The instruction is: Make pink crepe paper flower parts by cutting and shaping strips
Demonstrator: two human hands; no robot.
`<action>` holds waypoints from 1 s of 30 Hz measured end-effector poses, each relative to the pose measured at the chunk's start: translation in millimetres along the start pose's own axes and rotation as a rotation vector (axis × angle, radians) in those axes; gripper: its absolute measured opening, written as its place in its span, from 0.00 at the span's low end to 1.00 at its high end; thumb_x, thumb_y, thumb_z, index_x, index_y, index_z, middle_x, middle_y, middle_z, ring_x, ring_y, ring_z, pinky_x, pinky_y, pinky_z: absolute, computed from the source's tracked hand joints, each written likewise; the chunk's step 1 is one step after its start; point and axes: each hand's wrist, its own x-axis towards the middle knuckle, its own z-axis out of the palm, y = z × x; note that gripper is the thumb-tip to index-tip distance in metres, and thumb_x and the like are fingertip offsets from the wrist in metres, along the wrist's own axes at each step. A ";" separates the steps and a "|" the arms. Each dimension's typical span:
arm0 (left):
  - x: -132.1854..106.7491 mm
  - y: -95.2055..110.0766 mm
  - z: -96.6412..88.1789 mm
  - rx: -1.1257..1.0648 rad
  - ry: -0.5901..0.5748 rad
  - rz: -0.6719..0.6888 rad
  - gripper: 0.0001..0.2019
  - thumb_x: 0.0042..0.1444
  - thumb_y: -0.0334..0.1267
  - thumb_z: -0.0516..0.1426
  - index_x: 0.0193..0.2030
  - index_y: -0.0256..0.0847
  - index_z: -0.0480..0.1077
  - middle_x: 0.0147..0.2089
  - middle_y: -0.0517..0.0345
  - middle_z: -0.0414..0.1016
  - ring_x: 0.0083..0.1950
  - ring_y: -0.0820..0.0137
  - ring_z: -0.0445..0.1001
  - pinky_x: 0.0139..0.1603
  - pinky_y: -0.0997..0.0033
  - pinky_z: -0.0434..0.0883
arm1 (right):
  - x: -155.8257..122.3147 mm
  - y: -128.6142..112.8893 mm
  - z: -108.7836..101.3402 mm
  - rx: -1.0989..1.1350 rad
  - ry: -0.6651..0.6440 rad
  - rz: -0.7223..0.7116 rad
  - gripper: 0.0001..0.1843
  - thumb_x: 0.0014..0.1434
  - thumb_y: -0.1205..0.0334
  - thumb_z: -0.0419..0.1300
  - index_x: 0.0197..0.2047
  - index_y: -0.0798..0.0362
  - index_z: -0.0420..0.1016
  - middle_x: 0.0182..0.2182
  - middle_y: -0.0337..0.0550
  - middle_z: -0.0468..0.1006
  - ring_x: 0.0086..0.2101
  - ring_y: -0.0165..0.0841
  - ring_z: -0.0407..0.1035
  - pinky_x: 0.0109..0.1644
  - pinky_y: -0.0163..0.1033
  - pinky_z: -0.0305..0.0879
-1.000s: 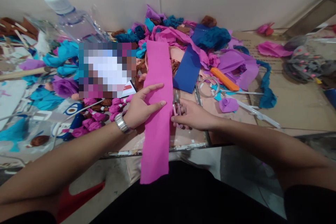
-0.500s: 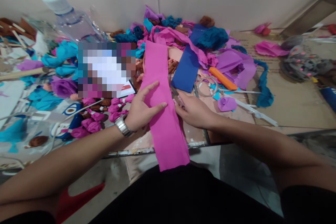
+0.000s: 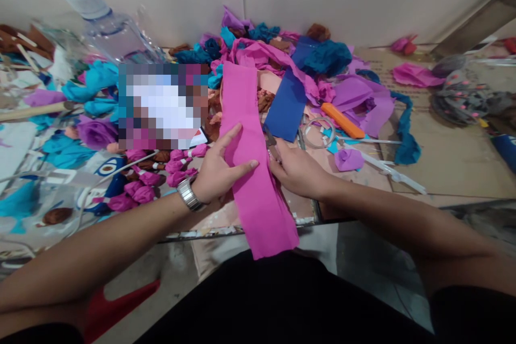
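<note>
A long strip of bright pink crepe paper runs from the heap at the back down past the table's front edge toward my lap. My left hand holds the strip from its left side, thumb and forefinger apart on top, the other fingers mostly hidden. At the strip's right edge, my right hand is closed around a small dark metal tool. Only part of the tool shows between the fingers, and its kind is not clear. Just beyond the right hand lies a flat dark-blue piece.
An orange cutter and a coil of wire lie to the right. Behind are crumpled teal paper and purple paper. Tied pink paper bundles and a clear bottle stand at left. Brown cardboard covers the right side.
The strip's lower end has swung slightly to the right and up. The metal tool sits a little differently in my right hand, while both hands stay nearly in place.
</note>
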 end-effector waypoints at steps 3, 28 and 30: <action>-0.1 -1.4 -0.2 0.000 -0.012 -0.004 0.48 0.51 0.48 0.76 0.77 0.47 0.65 0.79 0.43 0.64 0.80 0.47 0.63 0.83 0.40 0.58 | -0.3 0.5 1.1 0.019 0.008 -0.006 0.24 0.75 0.55 0.49 0.68 0.58 0.60 0.51 0.61 0.84 0.43 0.51 0.79 0.43 0.48 0.68; -2.3 -4.9 -1.9 0.095 -0.081 0.029 0.54 0.52 0.52 0.75 0.81 0.47 0.56 0.81 0.44 0.60 0.80 0.47 0.62 0.83 0.39 0.57 | 3.8 4.5 -4.5 -0.041 0.029 0.042 0.12 0.77 0.56 0.46 0.51 0.55 0.63 0.44 0.58 0.84 0.37 0.46 0.77 0.34 0.44 0.50; -2.9 -6.8 -1.6 0.078 -0.081 0.034 0.53 0.52 0.51 0.75 0.81 0.48 0.56 0.81 0.45 0.59 0.80 0.47 0.61 0.83 0.39 0.56 | 4.3 5.0 -4.3 -0.061 0.029 0.043 0.11 0.77 0.56 0.46 0.50 0.54 0.63 0.42 0.57 0.84 0.37 0.46 0.77 0.35 0.44 0.50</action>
